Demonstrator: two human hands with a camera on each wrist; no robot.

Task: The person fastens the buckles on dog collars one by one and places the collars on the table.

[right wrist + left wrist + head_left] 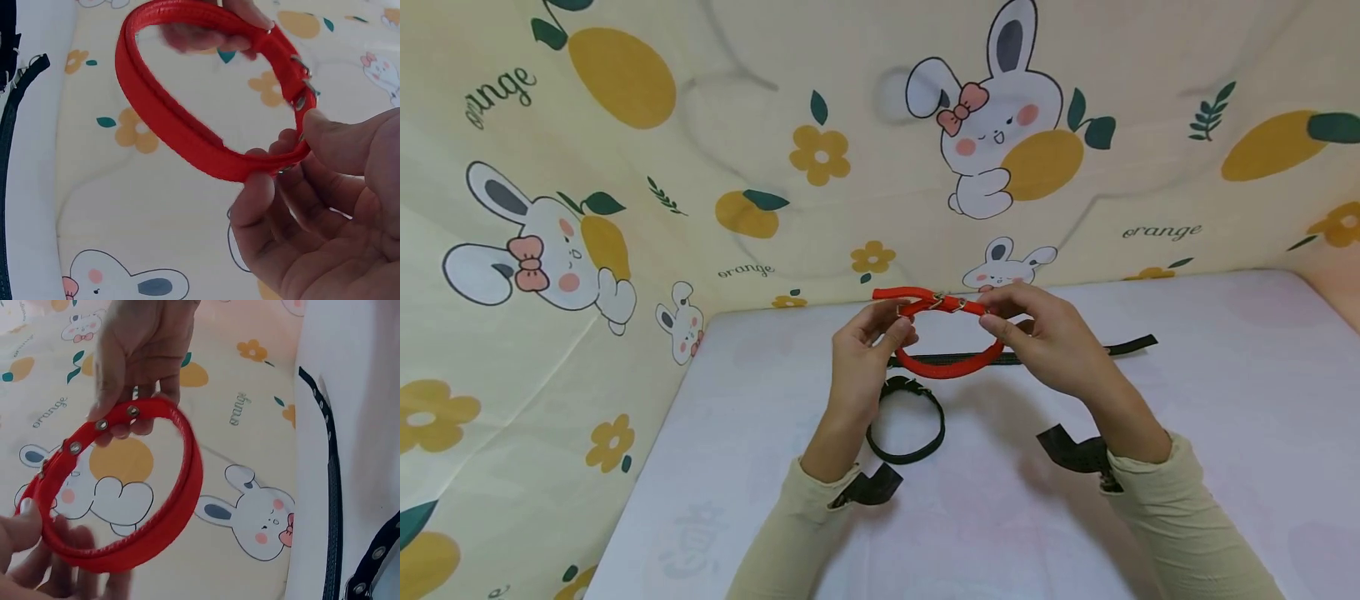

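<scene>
Both hands hold up a red collar (951, 369), its strap run through a metal buckle so that it forms a loop. The left hand (861, 358) pinches the loop's left side near the buckle, and the strap's free end points left above it. At the opposite side the right hand (1052, 342) grips the band between thumb and fingers. Metal-rimmed holes in the red collar (172, 528) show in the left wrist view. Below the hands, a buckled black collar (907, 459) lies as a ring on the table, close to the left forearm.
A second black collar (1131, 345) lies stretched out straight behind the ring, partly hidden by the red one. The white table (1000, 525) meets a cloth backdrop (820, 75) printed with rabbits and oranges. Black straps (1075, 450) hang at both wrists.
</scene>
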